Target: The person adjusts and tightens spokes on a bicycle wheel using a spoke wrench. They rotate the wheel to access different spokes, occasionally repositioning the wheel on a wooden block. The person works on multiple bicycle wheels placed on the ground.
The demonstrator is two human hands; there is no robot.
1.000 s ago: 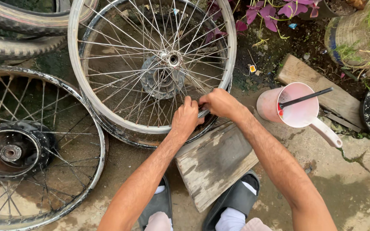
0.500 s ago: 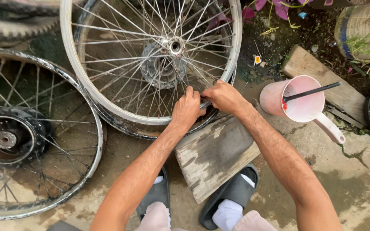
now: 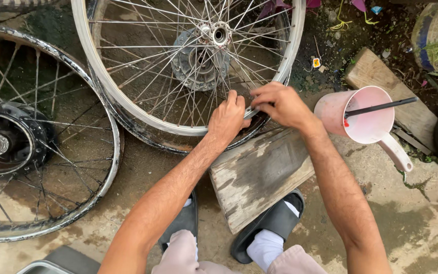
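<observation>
Both hands meet at the near edge of a white spoked rim (image 3: 128, 109) that lies over a second, darker wheel on wet concrete. The left hand (image 3: 226, 121) rests on the rim with its fingers curled closed over the edge. The right hand (image 3: 280, 105) is just beside it, fingers closed in a pinch on a small metal piece (image 3: 251, 112) at the rim; what that piece is cannot be told. A weathered board (image 3: 257, 175) lies near the hands, under the rim's edge. To the right stands a pink jug (image 3: 363, 119) with a dark stick in it. Another wheel (image 3: 31, 147) lies to the left.
</observation>
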